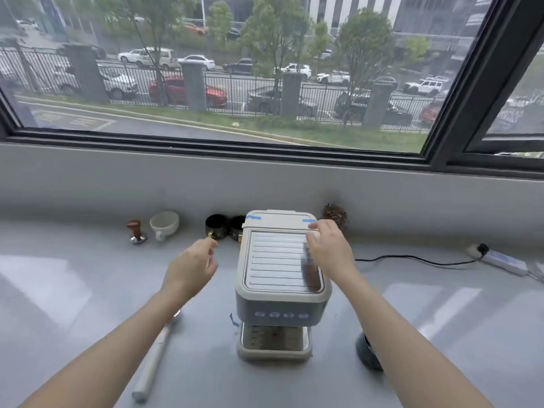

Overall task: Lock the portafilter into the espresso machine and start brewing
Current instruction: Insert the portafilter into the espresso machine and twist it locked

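Note:
A cream espresso machine (282,290) stands in the middle of the grey counter, with a ribbed metal top, several buttons on its front and a drip tray (273,346) below. The portafilter (153,360) lies on the counter left of the machine, its pale handle towards me and its metal head partly hidden under my left forearm. My left hand (191,266) hovers left of the machine with its fingers loosely curled and nothing in them. My right hand (328,248) rests flat on the machine's top right corner, fingers spread.
Along the back wall stand a wooden-handled tamper (137,231), a white cup (163,225) and two black cups (217,226). A dark round object (366,353) sits right of the machine, partly behind my right forearm. A black cable (412,259) runs to a power strip (500,260).

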Available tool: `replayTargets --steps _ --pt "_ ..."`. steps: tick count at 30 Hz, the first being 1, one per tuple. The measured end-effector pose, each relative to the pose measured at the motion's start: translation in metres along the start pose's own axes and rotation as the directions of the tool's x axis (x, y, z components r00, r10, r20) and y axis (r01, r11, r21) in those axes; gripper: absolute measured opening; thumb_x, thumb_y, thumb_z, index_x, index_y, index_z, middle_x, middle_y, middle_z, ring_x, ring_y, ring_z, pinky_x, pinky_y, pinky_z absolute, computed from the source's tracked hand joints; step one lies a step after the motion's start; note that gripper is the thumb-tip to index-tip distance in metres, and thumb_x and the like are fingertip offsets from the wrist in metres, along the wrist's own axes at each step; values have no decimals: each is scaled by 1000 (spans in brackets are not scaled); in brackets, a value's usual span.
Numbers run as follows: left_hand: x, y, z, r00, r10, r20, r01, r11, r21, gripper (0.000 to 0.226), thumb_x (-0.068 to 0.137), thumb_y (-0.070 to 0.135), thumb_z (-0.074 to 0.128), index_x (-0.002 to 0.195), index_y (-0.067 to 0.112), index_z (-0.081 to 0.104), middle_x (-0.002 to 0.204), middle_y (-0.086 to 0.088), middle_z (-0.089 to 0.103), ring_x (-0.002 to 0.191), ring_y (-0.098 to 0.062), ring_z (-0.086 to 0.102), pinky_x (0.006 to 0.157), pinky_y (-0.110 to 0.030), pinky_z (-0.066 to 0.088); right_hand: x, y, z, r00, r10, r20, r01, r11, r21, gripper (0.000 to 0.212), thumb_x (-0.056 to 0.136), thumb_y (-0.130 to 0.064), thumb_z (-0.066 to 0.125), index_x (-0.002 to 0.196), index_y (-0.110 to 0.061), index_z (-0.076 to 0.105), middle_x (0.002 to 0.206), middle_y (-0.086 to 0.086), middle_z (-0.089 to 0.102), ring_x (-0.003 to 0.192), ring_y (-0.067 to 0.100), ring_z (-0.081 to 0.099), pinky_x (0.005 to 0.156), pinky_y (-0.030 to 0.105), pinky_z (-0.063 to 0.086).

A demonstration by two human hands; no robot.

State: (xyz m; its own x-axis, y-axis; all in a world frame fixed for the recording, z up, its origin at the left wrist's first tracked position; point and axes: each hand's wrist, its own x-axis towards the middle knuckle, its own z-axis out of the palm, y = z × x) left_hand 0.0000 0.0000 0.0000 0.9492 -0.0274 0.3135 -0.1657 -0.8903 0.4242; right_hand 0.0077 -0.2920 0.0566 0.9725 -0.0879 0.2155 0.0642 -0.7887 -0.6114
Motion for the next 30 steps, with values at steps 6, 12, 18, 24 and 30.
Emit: replayTargets --steps 6,12,18,24,30 --pt "-77 -79 44 947 -240 212 188 952 242 14 90 13 45 102 12 54 105 -2 63 87 -28 61 64 -39 48 -20 1 26 994 -2 111 12 996 -85 41 96 -27 42 134 -11 46 151 6 34 142 22 25 112 31 21" --pt "-132 -118 74 865 -422 272 322 881 346 18 79 4 64 95 1 57 87 -13 58 76 -33 59 42 -34 31 -22 1 31 995 -43 94 55 990 -131 44 98 -26 39 139 -10 42 152 8 31 144 20 19 116 27 12" --pt "-150 -126 85 703 -635 321 513 765 390 14 89 10 45 102 4 46 97 -9 56 87 -30 57 63 -35 44 -24 -4 32 995 -6 97 25 980 -199 44 97 -29 37 139 -16 41 154 4 30 131 31 38 107 37 29" --pt "-159 -128 84 697 -651 299 623 757 195 11 91 11 44 88 6 36 74 -9 54 69 -34 53 57 -38 39 -19 2 32 986 -12 166 46 978 -201 46 99 -33 35 143 -19 37 156 6 25 142 26 20 117 34 13" --pt "-176 -115 68 772 -578 263 567 814 124 10 90 23 50 90 17 42 68 -5 58 64 -30 57 53 -35 39 -17 1 31 974 12 227 46 968 -247 51 99 -40 30 147 -24 29 161 5 14 147 28 8 120 37 6"
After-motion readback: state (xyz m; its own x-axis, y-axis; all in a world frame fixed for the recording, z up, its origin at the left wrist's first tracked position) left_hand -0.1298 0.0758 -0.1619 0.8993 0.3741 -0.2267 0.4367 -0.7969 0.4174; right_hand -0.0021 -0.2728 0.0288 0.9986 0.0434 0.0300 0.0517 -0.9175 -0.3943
